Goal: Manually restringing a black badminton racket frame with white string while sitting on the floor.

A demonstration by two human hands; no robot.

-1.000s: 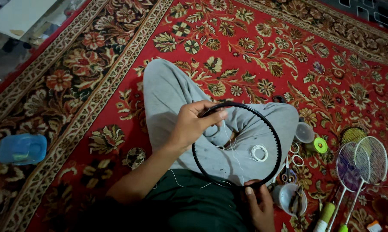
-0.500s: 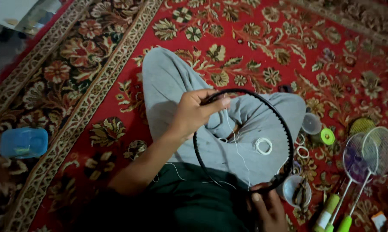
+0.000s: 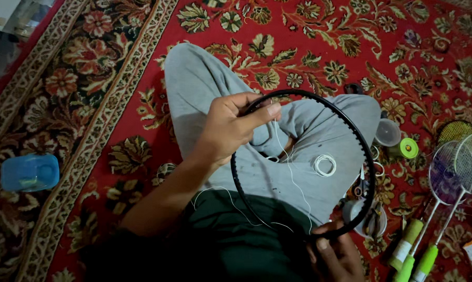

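I sit cross-legged in grey trousers on a red patterned carpet. My left hand (image 3: 230, 128) grips the upper left rim of an unstrung black racket frame (image 3: 364, 151), thumb laid along the top edge. My right hand (image 3: 336, 256) holds the frame's bottom rim near my lap. A thin white string (image 3: 292, 177) hangs from near my left thumb down across the hoop to my dark green shirt. A small coil of white string (image 3: 324, 165) lies on my trouser leg inside the hoop.
To the right lie two strung rackets (image 3: 458, 167) with green handles, a green spool (image 3: 407, 148), a clear lid (image 3: 388, 133), scissors (image 3: 360, 184) and a small bowl (image 3: 357, 230). A blue plastic box (image 3: 29, 172) sits at the carpet's left border.
The view has shifted a little. My left hand has adjusted its hold on the top of the rim, and the white string now hangs from it across the hoop.
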